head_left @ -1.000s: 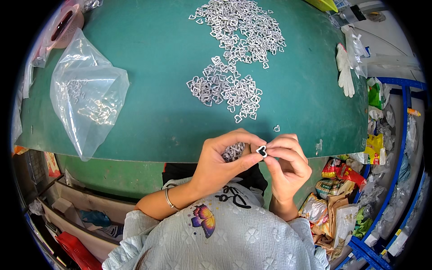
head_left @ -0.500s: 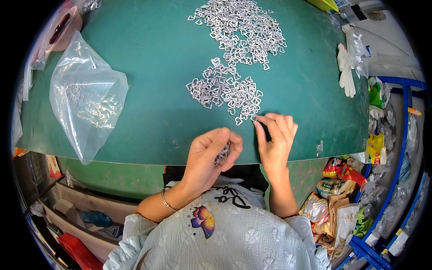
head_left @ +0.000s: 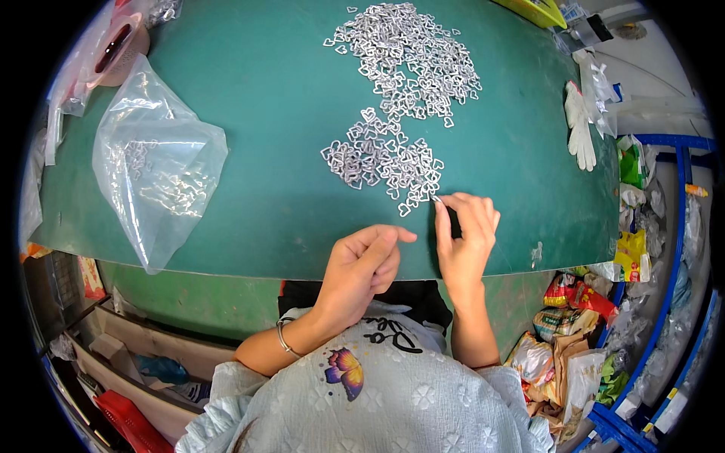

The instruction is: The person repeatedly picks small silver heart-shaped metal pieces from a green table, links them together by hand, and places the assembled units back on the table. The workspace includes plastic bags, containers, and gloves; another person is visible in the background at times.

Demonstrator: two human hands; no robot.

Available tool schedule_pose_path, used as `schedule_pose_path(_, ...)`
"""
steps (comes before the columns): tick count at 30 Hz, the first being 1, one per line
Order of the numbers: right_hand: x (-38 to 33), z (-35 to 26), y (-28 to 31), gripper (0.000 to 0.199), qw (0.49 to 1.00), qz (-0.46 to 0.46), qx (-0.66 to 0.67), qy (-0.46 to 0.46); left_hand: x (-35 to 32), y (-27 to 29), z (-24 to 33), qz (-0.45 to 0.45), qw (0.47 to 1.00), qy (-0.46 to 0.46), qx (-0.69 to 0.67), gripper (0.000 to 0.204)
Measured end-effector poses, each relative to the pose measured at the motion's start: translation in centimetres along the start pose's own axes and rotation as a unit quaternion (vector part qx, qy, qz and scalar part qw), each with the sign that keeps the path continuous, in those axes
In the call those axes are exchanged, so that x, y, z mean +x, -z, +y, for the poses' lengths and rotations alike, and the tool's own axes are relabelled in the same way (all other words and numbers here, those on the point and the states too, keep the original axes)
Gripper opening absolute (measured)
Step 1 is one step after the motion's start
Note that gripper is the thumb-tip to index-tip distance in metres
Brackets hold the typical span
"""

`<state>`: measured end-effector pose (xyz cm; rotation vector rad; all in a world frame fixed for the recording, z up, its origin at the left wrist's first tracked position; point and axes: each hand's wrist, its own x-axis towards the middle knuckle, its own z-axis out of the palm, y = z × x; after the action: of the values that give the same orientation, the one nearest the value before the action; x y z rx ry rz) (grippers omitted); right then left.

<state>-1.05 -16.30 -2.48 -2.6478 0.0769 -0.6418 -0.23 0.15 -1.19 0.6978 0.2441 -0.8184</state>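
Small silver heart-shaped metal rings lie on the green table point(head_left: 264, 204) in two heaps: a large far pile point(head_left: 411, 57) and a smaller near pile point(head_left: 381, 158). My right hand point(head_left: 464, 238) rests on the table by the near pile's lower right edge, thumb and forefinger pinched on one heart ring point(head_left: 436, 198). My left hand point(head_left: 362, 264) hovers at the table's front edge, just left of the right hand. Its fingers are curled over a small bunch of rings that they mostly hide.
A clear plastic bag point(head_left: 155, 170) holding a few rings lies at the left of the table. A roll of tape point(head_left: 113, 53) sits at the far left corner and a white glove point(head_left: 580, 132) at the right edge. Bags and wrappers point(head_left: 581, 340) crowd the floor at the right.
My hands, which were together over my lap working a ring, have parted. The right hand has reached forward to the near pile. The left hand has turned its back upward.
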Motion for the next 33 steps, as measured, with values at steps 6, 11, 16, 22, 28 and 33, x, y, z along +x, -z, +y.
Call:
schedule_pose_path(6, -1.0, -1.7, 2.2, 0.006, 0.796, -0.096, 0.548, -0.239, 0.0, -0.5, 0.0, 0.043, 0.981, -0.114, 0.148, 0.017)
schedule_pose_path(11, -1.9, -2.9, 2.5, 0.007, 0.572, -0.145, 0.737, -0.329, -0.2, -0.3, 0.0, 0.001, 0.961, -0.183, 0.207, 0.027)
schedule_pose_path(16, -1.7, -3.4, 2.8, 0.007, 0.619, -0.151, 0.709, -0.302, -0.4, -0.4, 0.3, -0.001, 0.951, -0.201, 0.234, 0.030)
schedule_pose_path(22, -1.4, -3.5, 3.1, 0.003, 0.703, -0.133, 0.658, -0.232, -0.8, -0.8, 1.1, -0.008, 0.948, -0.194, 0.250, 0.024)
schedule_pose_path(28, -1.3, -3.7, 3.2, 0.006, 0.774, -0.106, 0.594, -0.192, -1.0, -1.1, 1.4, -0.016, 0.957, -0.185, 0.222, 0.024)
schedule_pose_path(33, -0.7, -4.0, 3.4, 0.013, 0.894, -0.066, 0.434, -0.096, -0.9, -0.5, 0.9, 0.006, 0.970, -0.159, 0.186, 0.018)
